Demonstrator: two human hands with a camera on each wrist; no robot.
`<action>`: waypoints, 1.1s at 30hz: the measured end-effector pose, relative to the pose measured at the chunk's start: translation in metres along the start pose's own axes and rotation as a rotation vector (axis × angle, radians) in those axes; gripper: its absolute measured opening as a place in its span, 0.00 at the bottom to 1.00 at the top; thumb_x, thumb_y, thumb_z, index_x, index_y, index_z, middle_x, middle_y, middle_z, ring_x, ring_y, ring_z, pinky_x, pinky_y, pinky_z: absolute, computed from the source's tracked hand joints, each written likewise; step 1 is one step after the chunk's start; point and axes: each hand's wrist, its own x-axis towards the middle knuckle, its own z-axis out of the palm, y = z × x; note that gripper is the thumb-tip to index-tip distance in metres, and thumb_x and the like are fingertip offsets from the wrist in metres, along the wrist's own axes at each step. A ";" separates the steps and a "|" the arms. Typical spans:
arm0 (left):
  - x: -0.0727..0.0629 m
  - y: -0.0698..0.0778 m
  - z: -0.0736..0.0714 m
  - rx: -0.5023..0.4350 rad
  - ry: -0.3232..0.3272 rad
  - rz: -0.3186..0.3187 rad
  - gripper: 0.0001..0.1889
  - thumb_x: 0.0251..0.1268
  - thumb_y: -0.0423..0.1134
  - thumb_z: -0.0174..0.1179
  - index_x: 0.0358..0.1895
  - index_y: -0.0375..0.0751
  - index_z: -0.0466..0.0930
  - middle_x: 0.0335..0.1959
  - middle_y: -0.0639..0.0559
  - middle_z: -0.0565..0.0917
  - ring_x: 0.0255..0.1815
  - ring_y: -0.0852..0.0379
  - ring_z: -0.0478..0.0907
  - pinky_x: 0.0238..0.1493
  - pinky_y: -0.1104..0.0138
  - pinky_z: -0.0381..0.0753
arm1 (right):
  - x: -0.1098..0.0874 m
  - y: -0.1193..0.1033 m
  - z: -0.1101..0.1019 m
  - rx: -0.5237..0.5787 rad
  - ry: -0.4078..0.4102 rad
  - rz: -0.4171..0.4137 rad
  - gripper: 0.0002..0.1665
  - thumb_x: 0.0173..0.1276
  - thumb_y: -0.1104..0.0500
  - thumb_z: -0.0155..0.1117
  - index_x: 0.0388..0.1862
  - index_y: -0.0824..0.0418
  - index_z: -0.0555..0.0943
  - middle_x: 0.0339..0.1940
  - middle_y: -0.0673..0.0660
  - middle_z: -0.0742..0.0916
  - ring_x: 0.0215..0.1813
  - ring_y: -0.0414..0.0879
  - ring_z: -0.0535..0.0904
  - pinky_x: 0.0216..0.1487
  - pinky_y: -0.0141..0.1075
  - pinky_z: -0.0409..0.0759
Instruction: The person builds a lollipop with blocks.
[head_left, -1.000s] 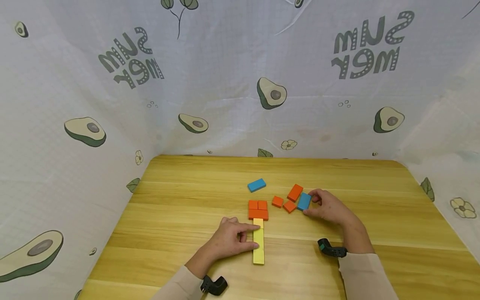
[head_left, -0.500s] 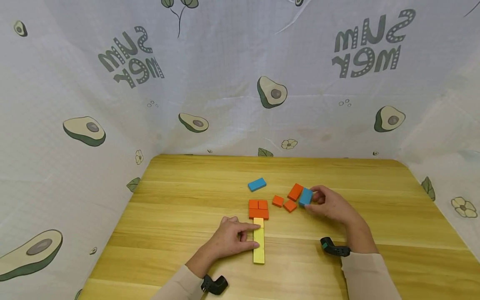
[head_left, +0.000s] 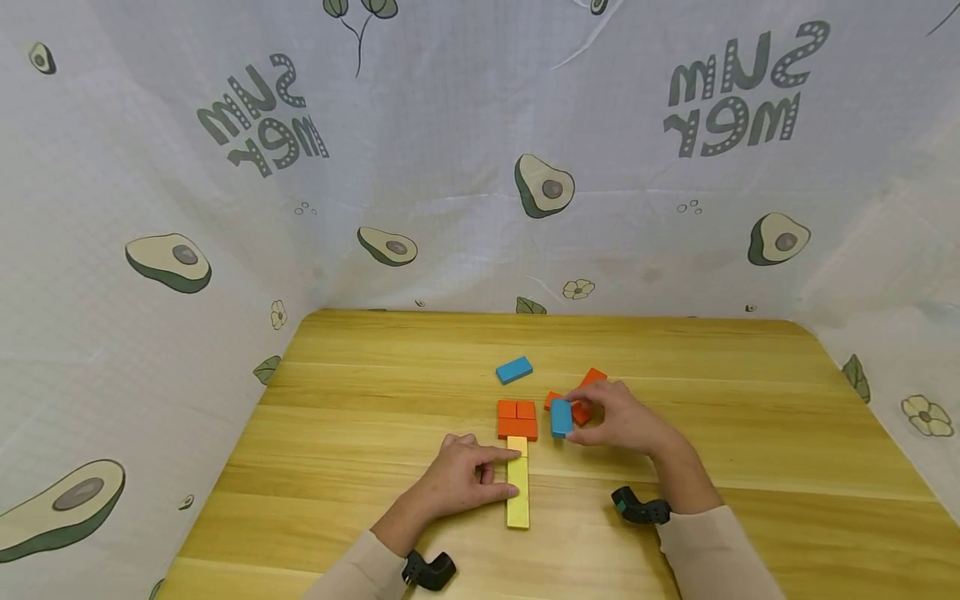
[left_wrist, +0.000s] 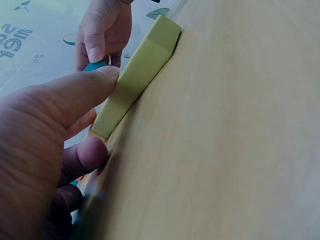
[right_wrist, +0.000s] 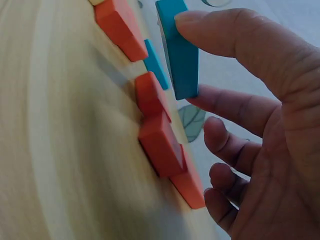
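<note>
Blue, flat and oblong, the held block [head_left: 560, 418] sits just right of the orange cluster [head_left: 517, 428], with a narrow strip of table [head_left: 360, 400] showing between the two. Its long axis runs away from the person, roughly in line with the yellow bar [head_left: 517, 510] and crosswise to the wide orange piece at the near edge of the cluster. The right hand [head_left: 618, 422] has it, coming in from the block's right side, with thumb near the closer end and forefinger near the farther one, so the pinch is spread about as wide as the block is long; the other fingers curl back without touching it. The right wrist view suggests that the block is raised off the wood, though how high is hard to judge. The left hand [head_left: 461, 480] is nearer to the yellow bar: forefinger reaching to its join with the small pale yellow piece [head_left: 517, 447], thumb laid against the bar's side, touching rather than gripping. Beyond the cluster lies a second blue block [head_left: 514, 370], tilted, and loose orange pieces [head_left: 592, 377] lie partly hidden behind the right hand.
</note>
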 end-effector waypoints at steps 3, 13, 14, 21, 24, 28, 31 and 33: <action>0.000 -0.001 0.000 0.002 0.000 -0.001 0.25 0.61 0.59 0.71 0.61 0.62 0.85 0.17 0.74 0.73 0.26 0.74 0.61 0.45 0.69 0.57 | 0.002 -0.004 0.005 -0.021 -0.043 -0.001 0.35 0.55 0.44 0.81 0.60 0.55 0.83 0.45 0.55 0.80 0.48 0.51 0.65 0.43 0.41 0.69; 0.002 0.000 0.000 0.012 -0.004 -0.011 0.25 0.61 0.59 0.71 0.61 0.63 0.85 0.17 0.74 0.72 0.26 0.74 0.61 0.45 0.69 0.57 | 0.008 -0.008 0.011 -0.151 -0.043 0.054 0.36 0.53 0.42 0.81 0.60 0.52 0.84 0.41 0.52 0.77 0.47 0.51 0.65 0.44 0.42 0.65; 0.002 0.000 0.000 0.012 -0.006 -0.012 0.25 0.61 0.59 0.71 0.61 0.63 0.85 0.17 0.74 0.72 0.26 0.74 0.61 0.45 0.69 0.57 | 0.009 -0.007 0.011 -0.161 -0.037 0.060 0.36 0.53 0.43 0.81 0.61 0.52 0.84 0.40 0.52 0.76 0.47 0.51 0.65 0.43 0.43 0.64; 0.001 0.001 -0.001 0.012 -0.013 -0.022 0.25 0.61 0.59 0.71 0.61 0.63 0.85 0.17 0.74 0.73 0.26 0.74 0.61 0.45 0.70 0.57 | 0.021 -0.004 0.008 -0.187 -0.002 0.083 0.36 0.57 0.44 0.79 0.65 0.53 0.82 0.37 0.53 0.74 0.44 0.52 0.64 0.42 0.42 0.58; 0.001 0.000 0.000 0.012 -0.012 -0.020 0.25 0.61 0.59 0.71 0.61 0.63 0.85 0.17 0.74 0.73 0.26 0.74 0.61 0.45 0.70 0.57 | 0.027 -0.005 0.007 -0.187 -0.012 0.085 0.38 0.59 0.43 0.78 0.67 0.53 0.81 0.37 0.53 0.73 0.43 0.51 0.64 0.41 0.42 0.57; 0.001 -0.001 0.000 0.011 -0.010 -0.016 0.25 0.61 0.59 0.71 0.61 0.63 0.85 0.17 0.74 0.73 0.26 0.75 0.61 0.45 0.70 0.57 | 0.033 -0.005 0.007 -0.184 -0.034 0.115 0.39 0.60 0.42 0.77 0.69 0.52 0.79 0.38 0.54 0.74 0.45 0.51 0.64 0.43 0.42 0.58; 0.001 -0.001 0.000 0.016 -0.006 -0.011 0.25 0.61 0.59 0.71 0.61 0.63 0.85 0.17 0.75 0.73 0.26 0.75 0.61 0.45 0.70 0.57 | 0.037 -0.006 0.009 -0.186 -0.040 0.128 0.40 0.60 0.42 0.77 0.70 0.51 0.79 0.38 0.54 0.74 0.45 0.51 0.64 0.43 0.43 0.58; 0.001 -0.001 0.000 0.018 -0.004 -0.009 0.25 0.60 0.60 0.71 0.61 0.63 0.85 0.17 0.75 0.73 0.26 0.75 0.61 0.45 0.70 0.57 | 0.039 -0.006 0.010 -0.191 -0.044 0.129 0.40 0.60 0.41 0.77 0.70 0.50 0.79 0.39 0.54 0.74 0.45 0.51 0.64 0.43 0.43 0.58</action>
